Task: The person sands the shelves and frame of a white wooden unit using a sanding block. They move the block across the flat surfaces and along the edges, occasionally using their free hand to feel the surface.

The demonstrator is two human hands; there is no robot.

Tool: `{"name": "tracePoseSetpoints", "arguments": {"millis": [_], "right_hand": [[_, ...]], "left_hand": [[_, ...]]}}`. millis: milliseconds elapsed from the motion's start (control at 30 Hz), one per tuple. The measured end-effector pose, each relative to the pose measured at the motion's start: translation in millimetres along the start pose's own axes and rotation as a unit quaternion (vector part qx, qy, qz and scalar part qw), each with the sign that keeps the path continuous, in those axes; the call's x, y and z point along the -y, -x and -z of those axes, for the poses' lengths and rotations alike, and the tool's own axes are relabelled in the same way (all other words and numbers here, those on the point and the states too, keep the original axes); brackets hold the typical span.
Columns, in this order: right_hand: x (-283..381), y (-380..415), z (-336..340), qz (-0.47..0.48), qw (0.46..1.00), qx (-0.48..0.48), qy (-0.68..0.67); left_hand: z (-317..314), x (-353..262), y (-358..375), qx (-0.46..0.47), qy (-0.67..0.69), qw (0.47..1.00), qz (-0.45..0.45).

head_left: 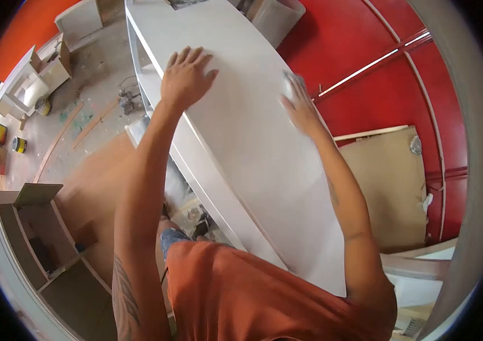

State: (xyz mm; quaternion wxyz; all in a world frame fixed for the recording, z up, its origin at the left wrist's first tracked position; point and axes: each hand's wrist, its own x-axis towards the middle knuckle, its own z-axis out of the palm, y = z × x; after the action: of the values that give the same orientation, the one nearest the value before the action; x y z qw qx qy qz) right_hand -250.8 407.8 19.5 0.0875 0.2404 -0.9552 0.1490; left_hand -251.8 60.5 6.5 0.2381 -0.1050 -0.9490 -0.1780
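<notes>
A long white furniture panel (pixel 241 125) stretches away in front of me, its left side showing a lower ledge. My left hand (pixel 187 77) rests flat near the panel's left edge, fingers spread and holding nothing. Along the right edge, my right hand (pixel 303 111) presses a small pale piece (pixel 292 79) against the surface. It looks like folded sandpaper, though blur and the fingers partly hide it. The right fingers lie over this piece, with the thumb on the near side.
A cabinet frame (pixel 25 238) with open compartments stands at lower left. Paint cans (pixel 19 145), wooden strips (pixel 59 142) and white furniture parts (pixel 31 79) lie across the left floor. Red panels (pixel 366 74) and a brown board (pixel 386 187) are on the right.
</notes>
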Motion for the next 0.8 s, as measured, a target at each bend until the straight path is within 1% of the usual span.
{"name": "tracePoseSetpoints", "arguments": {"millis": [33,67,100,133,167,233,267,333,367,400,467,500,533,600,633,667,700,733,800], "right_hand": [[6.8,54.8,25.2,0.001,1.0,0.004,-0.017],[10.7,106.1,44.0,-0.051,0.998,0.027,0.018],[2.8,164.2,53.2,-0.1,0.994,0.039,0.036],[-8.8,190.4,56.5,-0.141,0.987,0.053,0.055],[-10.1,185.4,55.7,-0.138,0.987,0.055,0.057],[-1.5,181.9,48.0,-0.199,0.976,0.05,0.072],[-5.9,152.6,39.4,-0.194,0.977,0.045,0.072],[-5.8,51.2,12.4,-0.076,0.997,0.001,0.007],[-4.1,-6.1,-6.4,0.009,0.999,-0.03,-0.011],[-2.9,-61.3,-31.4,0.017,0.999,-0.032,0.001],[15.5,-158.8,-57.1,-0.05,0.998,-0.005,0.041],[20.6,-177.8,-63.2,-0.09,0.995,0.005,0.053],[17.2,-172.7,-64.2,-0.09,0.995,-0.003,0.048],[5.0,-135.8,-64.8,-0.015,0.999,-0.008,0.03],[3.3,-95.6,-50.9,-0.004,0.999,-0.017,0.027],[4.6,-35.5,-30.3,0.001,0.999,-0.021,0.025],[17.6,23.5,7.5,-0.009,1.0,-0.015,-0.008],[11.0,86.6,24.0,-0.079,0.996,-0.009,-0.035],[-0.1,197.4,50.5,-0.217,0.975,0.003,0.037]], "left_hand": [[3.1,-0.3,-4.2,-0.014,0.003,1.0,0.001],[9.6,-1.6,-5.2,0.004,0.006,1.0,0.001],[9.7,-1.1,-6.6,0.0,0.007,1.0,-0.002],[7.4,-0.7,-7.4,-0.008,0.007,1.0,0.004],[5.2,-0.6,-5.3,-0.009,0.008,1.0,0.01],[9.5,-6.1,-3.2,-0.004,0.002,1.0,0.009],[12.4,-7.5,-5.3,0.002,0.003,1.0,0.017],[9.7,-5.7,-6.4,0.015,0.0,1.0,0.024],[9.8,-4.9,-7.8,0.013,-0.003,1.0,0.024],[9.1,-6.2,-6.7,0.014,-0.008,0.999,0.028],[7.8,-9.1,-3.9,0.016,-0.018,0.999,0.024],[7.9,-9.0,-1.1,0.016,-0.015,1.0,0.02],[10.7,-5.5,-3.9,0.011,-0.016,1.0,0.013],[13.7,-3.8,-6.6,0.022,-0.016,1.0,0.013],[12.7,-5.2,-6.3,0.037,-0.008,0.999,0.02],[10.6,-4.7,-5.5,0.044,0.0,0.999,0.017],[8.5,-3.2,-4.8,0.028,-0.002,1.0,0.013],[7.0,-2.6,-3.5,0.008,-0.006,1.0,0.007],[6.8,-2.9,-6.4,0.006,-0.006,1.0,0.0]]}}
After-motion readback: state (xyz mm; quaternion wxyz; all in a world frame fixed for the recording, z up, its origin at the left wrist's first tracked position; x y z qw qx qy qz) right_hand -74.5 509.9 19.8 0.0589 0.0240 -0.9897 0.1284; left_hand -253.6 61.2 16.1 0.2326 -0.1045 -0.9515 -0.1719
